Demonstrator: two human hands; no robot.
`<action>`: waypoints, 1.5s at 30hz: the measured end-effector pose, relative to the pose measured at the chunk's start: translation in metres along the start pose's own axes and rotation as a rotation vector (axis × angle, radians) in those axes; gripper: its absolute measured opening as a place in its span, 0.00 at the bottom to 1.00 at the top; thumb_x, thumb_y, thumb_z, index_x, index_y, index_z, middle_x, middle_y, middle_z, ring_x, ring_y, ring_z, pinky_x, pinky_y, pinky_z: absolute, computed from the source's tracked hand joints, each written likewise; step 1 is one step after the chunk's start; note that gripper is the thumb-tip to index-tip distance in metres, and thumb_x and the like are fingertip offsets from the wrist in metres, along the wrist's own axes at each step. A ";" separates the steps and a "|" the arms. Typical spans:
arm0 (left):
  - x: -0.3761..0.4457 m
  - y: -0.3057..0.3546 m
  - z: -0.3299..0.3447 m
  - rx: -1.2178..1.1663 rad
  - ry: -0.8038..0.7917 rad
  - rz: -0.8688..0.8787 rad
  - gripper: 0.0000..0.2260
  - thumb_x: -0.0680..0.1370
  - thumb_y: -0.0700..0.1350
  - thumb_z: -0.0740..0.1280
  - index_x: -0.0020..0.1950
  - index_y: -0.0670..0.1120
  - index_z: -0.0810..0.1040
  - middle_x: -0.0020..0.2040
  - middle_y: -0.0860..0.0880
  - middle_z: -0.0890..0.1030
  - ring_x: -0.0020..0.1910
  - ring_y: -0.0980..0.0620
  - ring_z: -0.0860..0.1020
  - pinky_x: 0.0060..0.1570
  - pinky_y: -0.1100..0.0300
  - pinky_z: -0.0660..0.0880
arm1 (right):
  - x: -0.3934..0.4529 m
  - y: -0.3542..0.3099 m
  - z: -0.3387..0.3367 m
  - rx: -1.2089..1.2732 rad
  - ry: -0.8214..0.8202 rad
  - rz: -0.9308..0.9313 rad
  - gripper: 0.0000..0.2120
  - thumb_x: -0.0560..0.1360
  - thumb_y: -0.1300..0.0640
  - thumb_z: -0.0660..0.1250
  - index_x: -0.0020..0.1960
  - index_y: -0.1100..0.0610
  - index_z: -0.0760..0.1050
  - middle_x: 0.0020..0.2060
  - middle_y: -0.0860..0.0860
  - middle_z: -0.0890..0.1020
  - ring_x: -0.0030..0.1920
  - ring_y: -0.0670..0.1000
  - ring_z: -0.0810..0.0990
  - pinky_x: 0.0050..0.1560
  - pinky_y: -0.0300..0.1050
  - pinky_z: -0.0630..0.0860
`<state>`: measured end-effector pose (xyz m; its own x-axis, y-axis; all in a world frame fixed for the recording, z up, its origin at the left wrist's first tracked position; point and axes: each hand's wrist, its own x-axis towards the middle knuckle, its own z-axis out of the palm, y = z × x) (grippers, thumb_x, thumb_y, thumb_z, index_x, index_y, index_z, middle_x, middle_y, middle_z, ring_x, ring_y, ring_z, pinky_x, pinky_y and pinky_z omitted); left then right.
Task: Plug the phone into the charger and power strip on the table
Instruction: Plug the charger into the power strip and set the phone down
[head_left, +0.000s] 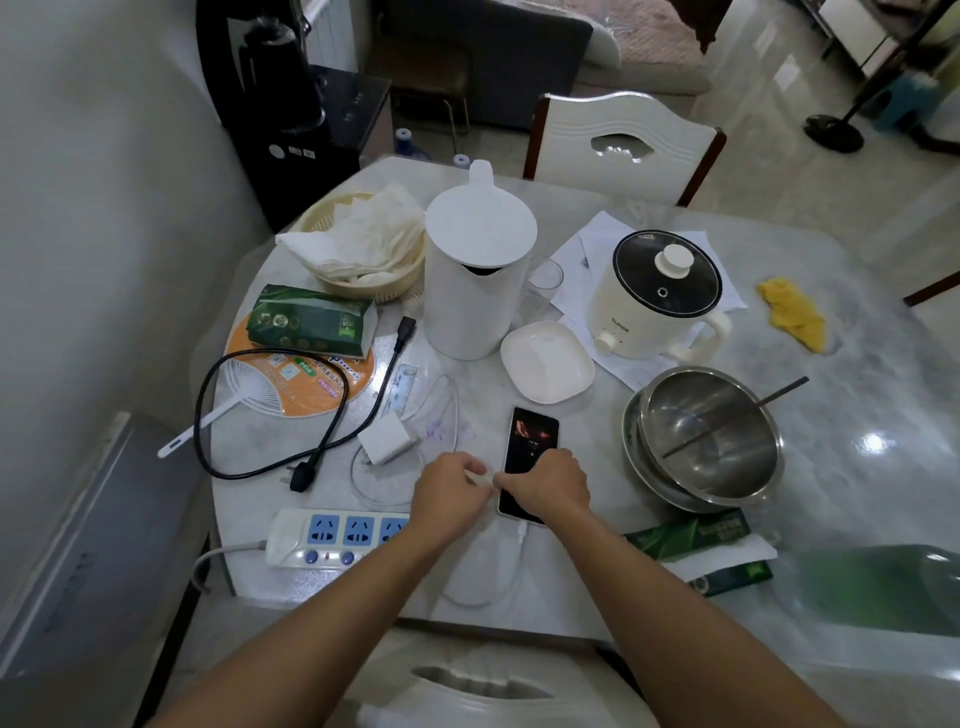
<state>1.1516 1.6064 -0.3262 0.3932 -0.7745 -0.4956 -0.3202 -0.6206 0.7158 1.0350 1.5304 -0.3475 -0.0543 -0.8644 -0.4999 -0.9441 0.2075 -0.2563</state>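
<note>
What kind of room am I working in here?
Most likely a home dining area: a marble-look table with a white dining chair pulled up, an electric kettle and a small cooking pot on it, and a sofa beyond.

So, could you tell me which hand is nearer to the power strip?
Left. The left hand is just above the power strip's right end; the right hand lies farther right, on the phone.

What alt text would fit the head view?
Two hands, left and right, pinch a white cable beside a lit phone on a cluttered table. A white charger and power strip lie nearby, unconnected.
</note>
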 end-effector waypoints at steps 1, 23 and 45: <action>0.002 -0.001 -0.006 -0.001 0.023 0.013 0.11 0.72 0.45 0.72 0.54 0.46 0.82 0.43 0.46 0.85 0.41 0.48 0.84 0.50 0.50 0.81 | 0.000 0.002 0.000 -0.035 0.007 -0.015 0.36 0.61 0.37 0.75 0.58 0.61 0.73 0.46 0.51 0.72 0.48 0.56 0.78 0.40 0.45 0.71; 0.081 -0.053 -0.085 0.934 0.154 0.365 0.33 0.65 0.71 0.68 0.58 0.48 0.70 0.51 0.47 0.77 0.48 0.47 0.76 0.44 0.52 0.75 | -0.056 -0.012 0.012 -0.400 0.241 -0.829 0.29 0.74 0.40 0.68 0.64 0.60 0.69 0.53 0.56 0.80 0.51 0.56 0.78 0.55 0.52 0.77; -0.010 -0.092 -0.166 -0.334 0.027 -0.037 0.20 0.63 0.34 0.80 0.51 0.45 0.78 0.40 0.45 0.87 0.43 0.45 0.86 0.36 0.57 0.83 | -0.067 -0.029 0.082 -0.165 -0.283 -0.973 0.38 0.67 0.48 0.78 0.71 0.56 0.66 0.64 0.54 0.74 0.62 0.55 0.71 0.64 0.48 0.67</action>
<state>1.3200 1.6911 -0.3055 0.4235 -0.7461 -0.5138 -0.0068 -0.5698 0.8218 1.0929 1.6202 -0.3742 0.8173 -0.4801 -0.3186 -0.5720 -0.6096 -0.5488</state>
